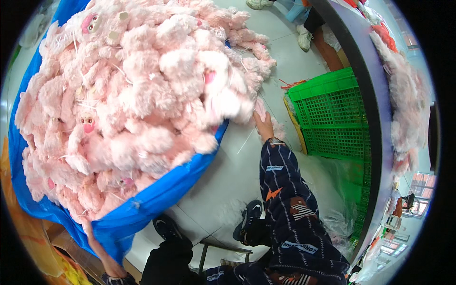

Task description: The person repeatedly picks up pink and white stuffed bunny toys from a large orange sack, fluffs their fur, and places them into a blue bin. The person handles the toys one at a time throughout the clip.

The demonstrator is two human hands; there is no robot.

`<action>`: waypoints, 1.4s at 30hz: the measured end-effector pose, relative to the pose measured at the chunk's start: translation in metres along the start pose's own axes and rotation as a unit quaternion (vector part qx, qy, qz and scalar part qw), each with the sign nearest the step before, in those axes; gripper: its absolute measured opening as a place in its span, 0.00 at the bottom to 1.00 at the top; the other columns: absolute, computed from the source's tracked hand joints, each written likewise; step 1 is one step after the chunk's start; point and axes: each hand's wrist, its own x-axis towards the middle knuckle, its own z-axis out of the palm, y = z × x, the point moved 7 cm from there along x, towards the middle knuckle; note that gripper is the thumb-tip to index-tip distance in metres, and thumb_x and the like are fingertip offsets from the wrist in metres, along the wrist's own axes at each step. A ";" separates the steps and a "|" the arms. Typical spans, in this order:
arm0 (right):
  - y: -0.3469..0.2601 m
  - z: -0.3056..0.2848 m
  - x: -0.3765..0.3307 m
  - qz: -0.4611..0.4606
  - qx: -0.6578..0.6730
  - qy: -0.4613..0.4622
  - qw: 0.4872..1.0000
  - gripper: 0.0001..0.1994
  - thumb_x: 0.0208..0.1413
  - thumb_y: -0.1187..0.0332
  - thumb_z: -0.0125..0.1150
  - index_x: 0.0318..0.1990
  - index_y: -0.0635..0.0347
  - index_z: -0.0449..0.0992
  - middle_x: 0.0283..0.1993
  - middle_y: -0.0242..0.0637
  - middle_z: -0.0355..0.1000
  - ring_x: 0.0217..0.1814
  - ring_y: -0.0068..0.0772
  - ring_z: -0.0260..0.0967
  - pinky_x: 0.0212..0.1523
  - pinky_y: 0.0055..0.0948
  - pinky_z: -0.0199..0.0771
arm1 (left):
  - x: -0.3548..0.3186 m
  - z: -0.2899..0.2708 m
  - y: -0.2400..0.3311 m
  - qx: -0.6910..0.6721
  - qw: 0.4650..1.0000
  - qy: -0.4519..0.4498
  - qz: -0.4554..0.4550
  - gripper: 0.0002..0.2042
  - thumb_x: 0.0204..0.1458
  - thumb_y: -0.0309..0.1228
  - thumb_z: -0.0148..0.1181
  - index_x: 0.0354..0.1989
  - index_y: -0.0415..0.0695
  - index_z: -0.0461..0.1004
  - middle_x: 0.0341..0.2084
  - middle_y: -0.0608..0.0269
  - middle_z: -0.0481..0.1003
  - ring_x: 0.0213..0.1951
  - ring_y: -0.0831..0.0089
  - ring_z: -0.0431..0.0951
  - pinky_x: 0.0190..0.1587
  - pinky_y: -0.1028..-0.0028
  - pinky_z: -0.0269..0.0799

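A big heap of pink fluffy plush toys [142, 90] fills a blue plastic bag [161, 190] on my left; a few small faces and white ties show among the fur. My right hand [264, 125] reaches out past the bag's right edge, thumb and fingers apart, beside a pink plush piece [259, 107] near the floor. More pink fur lies under the wrist. At the near left edge of the heap, my left hand [88, 230] meets the bag rim and the plush; its fingers are hidden there.
Green plastic crates [327, 107] stand on the right under a dark-edged table [368, 90], with clear plastic bags [327, 185] near them. Pink plush [403, 95] lies on the table. A stool [225, 247] is beneath me. Another person's shoes [304, 38] show at the top.
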 end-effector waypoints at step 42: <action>-0.177 0.016 -0.164 -0.232 -0.019 0.120 0.965 0.12 0.46 0.66 0.55 0.35 0.65 0.69 0.33 0.49 0.69 0.37 0.47 0.66 0.38 0.39 0.65 | -0.070 0.055 -0.090 0.304 0.766 -0.538 -0.176 0.19 0.49 0.29 0.52 0.09 0.43 0.53 0.08 0.72 0.49 0.14 0.84 0.46 0.17 0.75 0.40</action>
